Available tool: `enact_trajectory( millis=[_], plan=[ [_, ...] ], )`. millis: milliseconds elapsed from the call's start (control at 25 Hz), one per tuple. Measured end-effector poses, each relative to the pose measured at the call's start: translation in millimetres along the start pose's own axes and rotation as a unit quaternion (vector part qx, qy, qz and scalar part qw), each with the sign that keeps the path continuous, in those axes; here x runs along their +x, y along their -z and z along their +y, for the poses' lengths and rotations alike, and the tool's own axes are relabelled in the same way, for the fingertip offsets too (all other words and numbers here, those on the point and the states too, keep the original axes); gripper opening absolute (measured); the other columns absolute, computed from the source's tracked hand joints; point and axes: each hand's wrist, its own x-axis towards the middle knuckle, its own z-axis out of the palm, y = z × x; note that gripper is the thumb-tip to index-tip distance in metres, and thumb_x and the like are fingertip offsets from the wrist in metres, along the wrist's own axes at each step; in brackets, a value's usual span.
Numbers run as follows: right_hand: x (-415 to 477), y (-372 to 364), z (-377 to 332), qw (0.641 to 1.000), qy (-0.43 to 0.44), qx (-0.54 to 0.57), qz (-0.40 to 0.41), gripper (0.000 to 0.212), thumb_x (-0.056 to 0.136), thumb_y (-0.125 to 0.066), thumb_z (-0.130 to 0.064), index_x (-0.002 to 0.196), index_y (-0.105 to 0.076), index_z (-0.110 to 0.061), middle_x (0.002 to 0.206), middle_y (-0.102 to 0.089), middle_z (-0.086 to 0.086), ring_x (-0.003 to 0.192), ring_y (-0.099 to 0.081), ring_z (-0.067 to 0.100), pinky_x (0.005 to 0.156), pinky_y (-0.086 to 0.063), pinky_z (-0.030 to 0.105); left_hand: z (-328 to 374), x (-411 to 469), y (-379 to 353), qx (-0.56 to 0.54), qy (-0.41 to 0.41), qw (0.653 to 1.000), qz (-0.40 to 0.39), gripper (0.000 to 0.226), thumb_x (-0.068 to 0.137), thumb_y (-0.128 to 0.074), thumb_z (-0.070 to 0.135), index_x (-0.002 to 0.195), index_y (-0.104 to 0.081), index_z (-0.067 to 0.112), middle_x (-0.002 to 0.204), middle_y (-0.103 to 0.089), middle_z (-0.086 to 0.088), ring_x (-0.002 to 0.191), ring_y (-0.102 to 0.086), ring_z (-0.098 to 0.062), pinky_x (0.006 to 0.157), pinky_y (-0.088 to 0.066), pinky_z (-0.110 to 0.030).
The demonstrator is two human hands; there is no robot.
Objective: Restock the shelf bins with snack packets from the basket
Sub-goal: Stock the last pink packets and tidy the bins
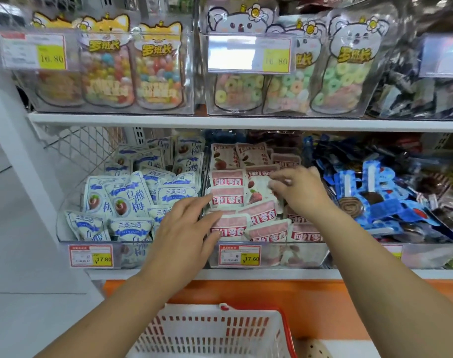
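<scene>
Both hands are over the middle clear plastic shelf bin [269, 257], the one packed with pink-and-white snack packets [229, 200]. The left hand [186, 228] lies flat, fingers spread and loosely extended, palm down on the front packets at the bin's left edge, gripping nothing that can be seen. The right hand [297, 189] reaches deeper in, fingers curled down with the fingertips [277, 186] touching a pink-and-white packet showing a red fruit picture [255, 192]; whether it is actually pinched cannot be told.

Just left sits a neighbouring clear bin of blue-and-white plum packets [122, 200], heaped loosely. To the right, a bin of bright blue wrapped snacks [375, 192].

On the shelf above, clear bins hold tall pouches of coloured round candies [155, 71] and pouches of pastel ring gummies [334, 81], each fronted by yellow price tags [51, 58].

Down low, the white-and-red slotted plastic basket [207, 334] sits below the shelf, between the forearms; no packets are visible inside it.
</scene>
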Motion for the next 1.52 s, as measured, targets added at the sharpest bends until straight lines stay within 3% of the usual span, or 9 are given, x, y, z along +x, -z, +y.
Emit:
enact_trajectory(
  millis=[200,320,520,760,920,1040,1120,1400,1520],
  plan=[
    [-25.6,39.1,2.6,0.991,0.04,0.122,-0.025,0.018,0.096,-0.058,-0.028,0.105,-0.073,-0.024,0.113,-0.067,-0.007,0.094,-0.058,0.004,0.077,-0.046,0.022,4.3,8.0,9.7,-0.022,-0.007,0.999,0.032,0.032,0.092,-0.055,0.035,0.118,-0.069,0.022,0.13,-0.061,0.004,0.117,-0.047,-0.022,0.094,-0.047,-0.045],
    [-37.4,20.4,-5.5,0.992,0.08,0.046,-0.081,0.034,0.088,-0.067,-0.04,0.12,-0.067,-0.029,0.115,-0.064,-0.005,0.115,-0.05,0.016,0.091,-0.046,0.032,19.5,27.6,13.2,-0.046,0.002,0.998,0.032,0.029,0.094,-0.054,0.033,0.117,-0.069,0.023,0.118,-0.067,0.008,0.111,-0.05,-0.019,0.092,-0.04,-0.038],
    [-25.8,4.9,3.3,0.999,0.029,-0.033,-0.029,0.018,0.086,-0.069,-0.041,0.089,-0.075,-0.024,0.102,-0.061,0.002,0.113,-0.048,0.021,0.09,-0.046,0.036,36.8,59.6,8.5,-0.037,0.02,0.997,-0.07,0.029,0.1,-0.045,0.039,0.119,-0.066,0.034,0.12,-0.066,0.014,0.11,-0.046,-0.015,0.093,-0.033,-0.033],
    [-15.5,4.9,10.2,0.997,-0.013,0.013,-0.074,0.025,0.084,-0.072,-0.042,0.07,-0.067,-0.022,0.077,-0.068,-0.004,0.079,-0.062,0.017,0.066,-0.048,0.03,39.7,84.8,0.9,-0.056,0.066,0.992,-0.091,0.028,0.093,-0.058,0.044,0.116,-0.068,0.033,0.115,-0.067,0.009,0.108,-0.054,-0.016,0.094,-0.043,-0.034],
    [-9.9,12.9,10.1,0.988,-0.076,0.113,-0.075,0.042,0.091,-0.064,-0.038,0.078,-0.066,0.002,0.068,-0.058,0.012,0.062,-0.053,0.019,0.059,-0.042,0.028,39.3,101.0,-3.9,-0.13,0.117,0.98,-0.09,0.029,0.089,-0.065,0.042,0.115,-0.069,0.031,0.116,-0.061,0.006,0.107,-0.054,-0.015,0.091,-0.047,-0.035],
    [-3.2,11.6,5.9,0.989,-0.101,0.1,-0.045,0.028,0.09,-0.068,-0.035,0.101,-0.069,-0.01,0.096,-0.068,0.009,0.086,-0.063,0.023,0.076,-0.048,0.032,33.6,115.8,-2.4,-0.205,0.15,0.963,-0.093,0.036,0.088,-0.066,0.039,0.123,-0.064,0.031,0.125,-0.056,0.002,0.111,-0.054,-0.018,0.096,-0.045,-0.034],
    [-0.7,7.9,0.1,0.989,-0.105,0.098,-0.045,0.044,0.086,-0.072,-0.037,0.123,-0.063,-0.015,0.126,-0.063,0.005,0.11,-0.061,0.024,0.09,-0.048,0.035,29.3,120.8,-5.7,-0.154,0.134,0.973,-0.104,0.046,0.084,-0.07,0.043,0.128,-0.061,0.033,0.129,-0.056,-0.001,0.117,-0.052,-0.022,0.1,-0.044,-0.038],
    [1.7,10.7,5.0,0.995,-0.074,0.068,-0.014,0.026,0.088,-0.069,-0.035,0.113,-0.07,-0.033,0.12,-0.068,-0.006,0.1,-0.062,0.015,0.09,-0.053,0.036,23.7,118.5,-12.8,-0.021,0.085,0.986,-0.139,0.04,0.083,-0.07,0.047,0.114,-0.069,0.022,0.113,-0.061,-0.003,0.114,-0.048,-0.024,0.092,-0.042,-0.035],
    [-3.6,21.0,1.7,0.998,0.017,0.054,-0.026,0.025,0.098,-0.053,-0.037,0.118,-0.067,-0.038,0.129,-0.061,-0.004,0.106,-0.048,0.02,0.095,-0.045,0.039,13.9,118.8,-6.9,-0.003,0.074,0.989,-0.128,0.028,0.086,-0.068,0.041,0.107,-0.073,0.024,0.111,-0.064,0.0,0.114,-0.046,-0.024,0.095,-0.04,-0.037]
  ],
)
